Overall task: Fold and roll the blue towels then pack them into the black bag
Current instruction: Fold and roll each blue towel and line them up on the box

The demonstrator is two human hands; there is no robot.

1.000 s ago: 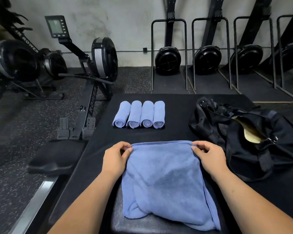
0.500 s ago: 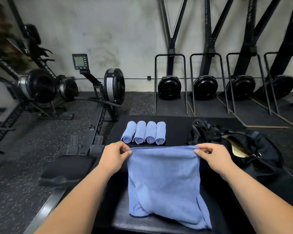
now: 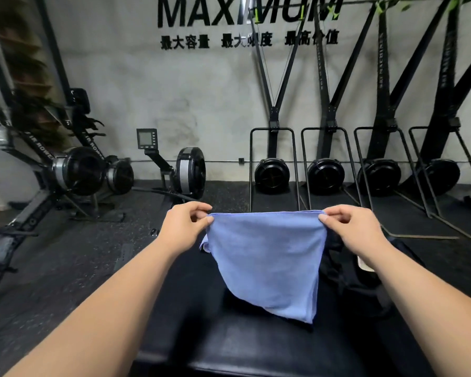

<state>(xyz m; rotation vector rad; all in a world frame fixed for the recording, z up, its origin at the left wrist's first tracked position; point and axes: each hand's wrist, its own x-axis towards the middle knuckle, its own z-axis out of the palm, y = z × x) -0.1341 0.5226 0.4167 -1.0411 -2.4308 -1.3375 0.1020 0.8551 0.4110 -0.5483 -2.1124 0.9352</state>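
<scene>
The blue towel (image 3: 267,262) hangs over the black table (image 3: 191,308), top edge stretched level and open air to either side. The left hand (image 3: 184,227) and the right hand (image 3: 356,229) each pinch a top corner between thumb and forefinger. The black bag (image 3: 348,284) sits partly hidden behind it.

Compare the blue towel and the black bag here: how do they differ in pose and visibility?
The blue towel hangs spread, pinched at its top corners by the left hand and the right hand; the black bag lies on the black table. The towel shows nearly whole; the bag is mostly hidden behind the towel and the right arm. Both are limp fabric.
</scene>
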